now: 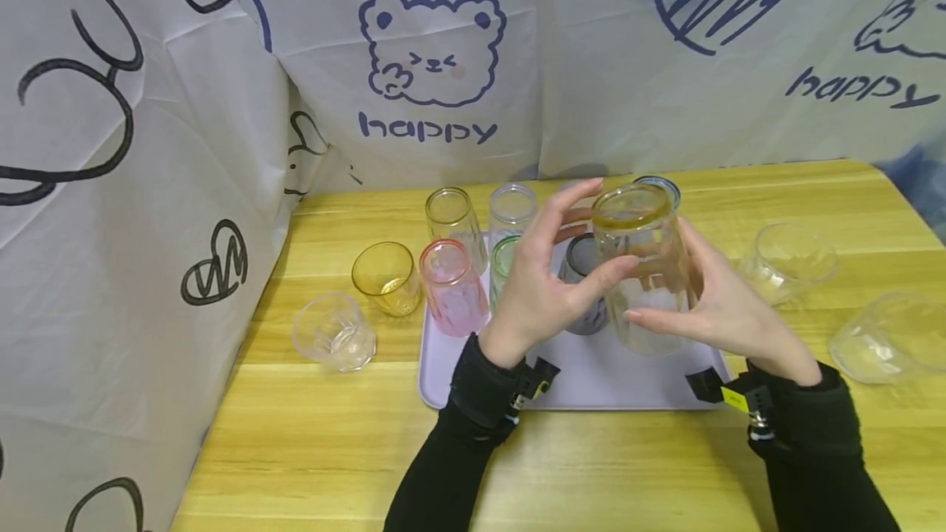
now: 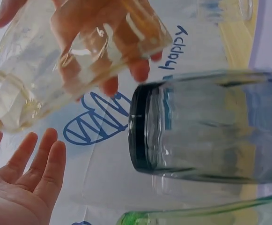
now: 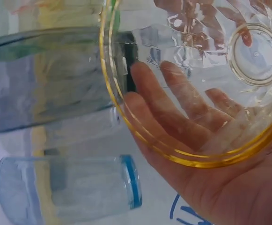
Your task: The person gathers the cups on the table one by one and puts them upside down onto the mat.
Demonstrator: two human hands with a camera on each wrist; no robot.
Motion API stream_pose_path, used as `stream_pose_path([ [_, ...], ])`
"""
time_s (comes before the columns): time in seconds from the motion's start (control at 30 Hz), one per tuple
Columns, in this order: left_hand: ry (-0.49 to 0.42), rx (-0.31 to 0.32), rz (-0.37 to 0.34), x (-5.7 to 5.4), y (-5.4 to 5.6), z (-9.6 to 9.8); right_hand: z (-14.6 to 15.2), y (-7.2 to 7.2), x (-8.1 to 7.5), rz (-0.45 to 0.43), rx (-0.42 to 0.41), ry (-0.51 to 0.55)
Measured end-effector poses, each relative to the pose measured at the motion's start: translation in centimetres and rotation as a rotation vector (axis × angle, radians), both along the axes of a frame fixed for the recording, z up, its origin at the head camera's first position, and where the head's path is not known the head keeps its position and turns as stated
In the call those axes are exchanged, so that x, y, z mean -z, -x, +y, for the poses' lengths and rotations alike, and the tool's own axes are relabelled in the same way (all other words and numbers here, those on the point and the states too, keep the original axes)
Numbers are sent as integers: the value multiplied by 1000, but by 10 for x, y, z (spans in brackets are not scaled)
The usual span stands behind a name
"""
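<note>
My right hand [image 1: 727,306] grips a clear drinking glass [image 1: 650,277] above the front right of a pale lilac tray [image 1: 613,388]. An amber ring shows at the glass's upper end in the head view. From the right wrist its yellow rim [image 3: 196,161] faces the camera, with fingers visible through the wall. My left hand [image 1: 543,286] is at the glass's left side, fingers extended and thumb overlapping the glass. In the left wrist view that hand [image 2: 28,183] shows fingers spread below the glass. Behind the hands are a dark-ringed glass [image 1: 587,298] and a blue-ringed one [image 1: 670,187].
On the tray are a pink glass [image 1: 454,302], a green-ringed glass [image 1: 502,257] and others behind. Left of it are a yellow glass [image 1: 388,277] and a clear one [image 1: 336,335]. Clear glasses [image 1: 791,261] stand at right. A printed cloth [image 1: 576,80] hangs behind.
</note>
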State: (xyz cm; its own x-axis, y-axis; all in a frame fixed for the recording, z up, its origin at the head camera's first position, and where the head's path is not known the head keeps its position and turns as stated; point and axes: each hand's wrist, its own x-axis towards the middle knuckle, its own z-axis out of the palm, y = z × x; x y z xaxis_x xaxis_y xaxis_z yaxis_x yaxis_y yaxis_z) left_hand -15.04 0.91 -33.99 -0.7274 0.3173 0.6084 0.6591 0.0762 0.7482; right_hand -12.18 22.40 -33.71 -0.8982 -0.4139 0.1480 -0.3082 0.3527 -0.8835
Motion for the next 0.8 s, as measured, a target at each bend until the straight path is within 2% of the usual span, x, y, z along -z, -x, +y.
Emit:
stream_pose_path([
  [0.27,114,-99,134,2,3,-2,15,-7,14,88,138,41],
  [0.37,202,-141,169,2,4,-4,20,-9,22,118,201,92],
  [0.53,385,-220,192,4,4,-4,27,-11,36,142,236,235],
  [0.67,559,-256,206,6,5,-4,29,-10,48,187,301,175],
  [0.8,706,-262,202,9,6,-3,28,-8,60,178,343,117],
])
